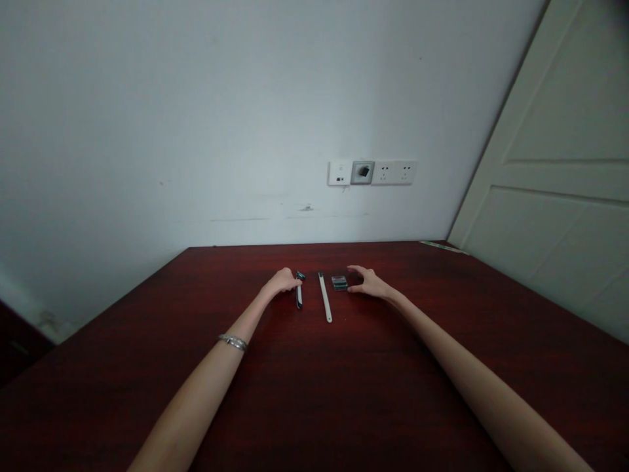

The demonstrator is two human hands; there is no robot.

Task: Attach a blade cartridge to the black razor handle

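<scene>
My left hand (284,280) is closed, thumb and fingers pinching the upper handle of a razor (299,299). The razor has a dark head at its far end and a white and black handle pointing toward me. To the right of it lies a slim white stick-like tool (325,303) with a dark tip at the far end; its kind is not clear, and neither hand touches it. Beside that is a small clear case (339,282) with dark strips inside. My right hand (369,283) is at the case's right side, thumb and fingers spread apart, the thumb tip close to its near corner.
All of this lies on a dark red wooden table (314,393). A white wall (246,131) with a row of sockets (393,172) rises behind it. At the right stands a pale panelled door (555,177). A thin strip (443,247) lies near the far right corner.
</scene>
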